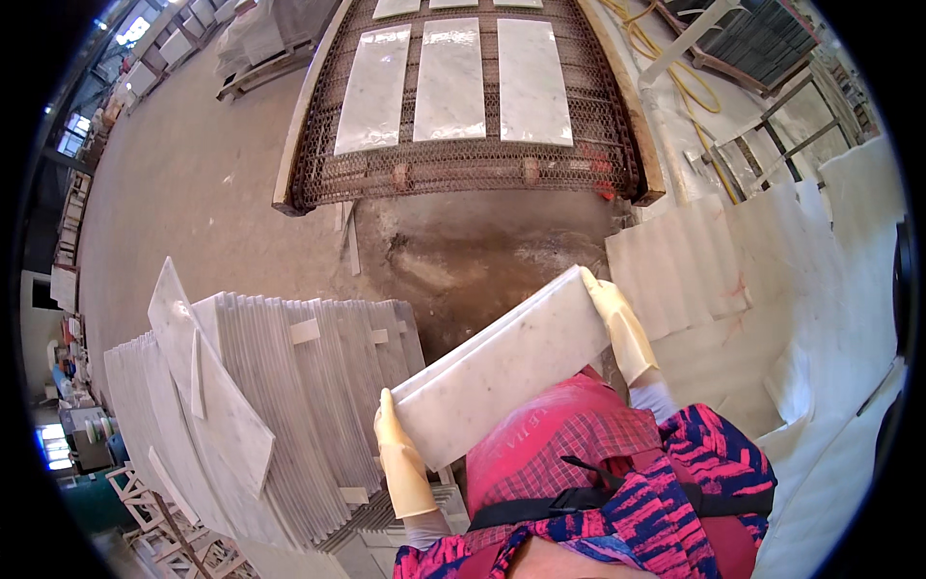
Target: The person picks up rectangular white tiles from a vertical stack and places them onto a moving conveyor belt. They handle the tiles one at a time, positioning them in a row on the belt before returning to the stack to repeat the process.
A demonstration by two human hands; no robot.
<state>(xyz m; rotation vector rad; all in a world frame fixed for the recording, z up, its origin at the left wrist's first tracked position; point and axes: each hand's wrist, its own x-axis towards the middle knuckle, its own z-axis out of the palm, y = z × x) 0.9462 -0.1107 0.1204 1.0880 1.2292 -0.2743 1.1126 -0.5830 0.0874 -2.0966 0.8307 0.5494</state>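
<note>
Two white marble tiles (506,372), one lying against the other, are held tilted in front of my body. My left hand (394,439), in a cream rubber glove, grips their lower left end. The other end is gripped by my right hand (617,314), gloved the same way. Just left of the tiles stands a long stack of marble tiles (289,386) on edge, with a loose slab (207,376) leaning on it. Ahead, wet marble tiles (449,82) lie in rows on a mesh conveyor (434,169). Most of my fingers are hidden behind the tiles.
White foam sheeting (675,261) covers the surface on my right. A yellow hose (690,82) and a metal frame (781,135) are beyond it. Wet concrete floor (492,256) lies between me and the conveyor. A wrapped pallet (275,43) stands at the far left.
</note>
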